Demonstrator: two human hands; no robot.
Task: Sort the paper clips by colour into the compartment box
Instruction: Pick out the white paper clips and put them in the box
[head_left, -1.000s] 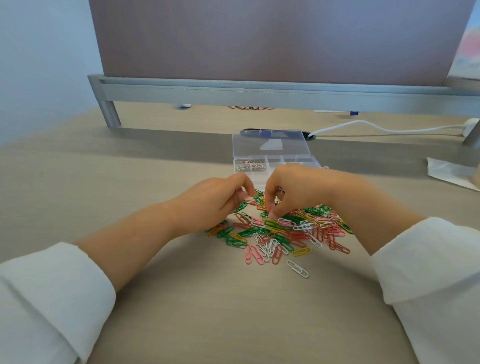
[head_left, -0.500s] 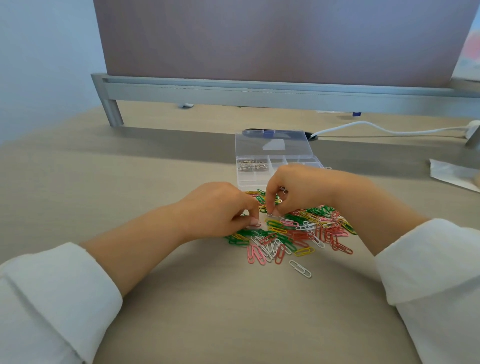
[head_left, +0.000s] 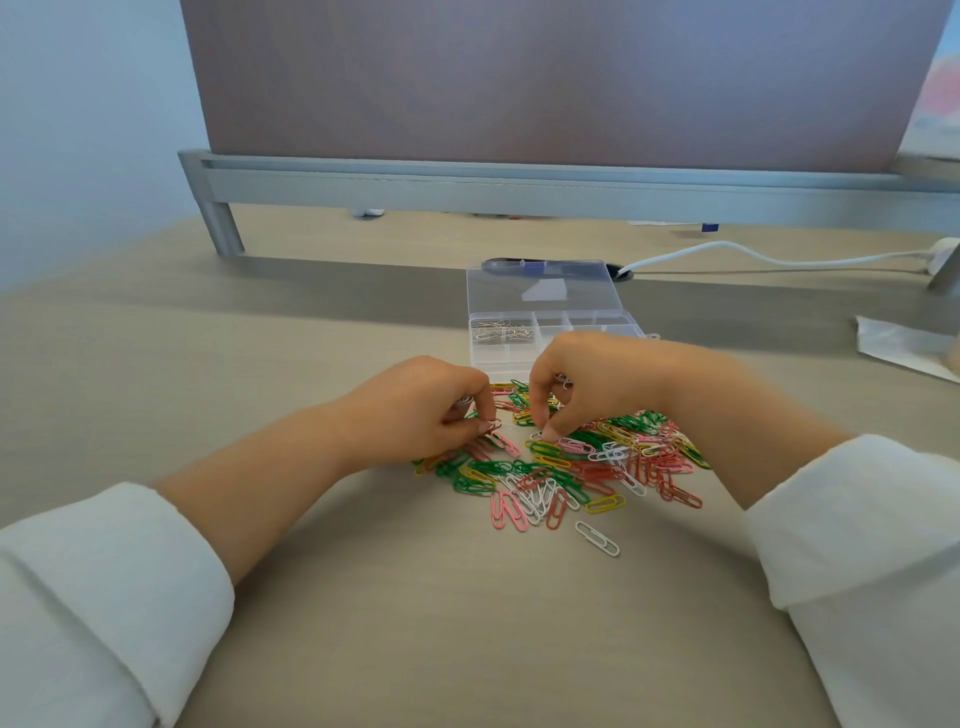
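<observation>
Pinching paper clips off the pile — left hand and right hand, both curled, close together.

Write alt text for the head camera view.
A person's left hand and right hand pick clips from a pile of coloured paper clips on a beige desk. Just beyond, an open clear compartment box holds silver clips in one compartment.

Left sleeve and right sleeve, both white.
Plain soft cloth, lightly creased, each end turned back into a broad cuff well short of the wrist.
</observation>
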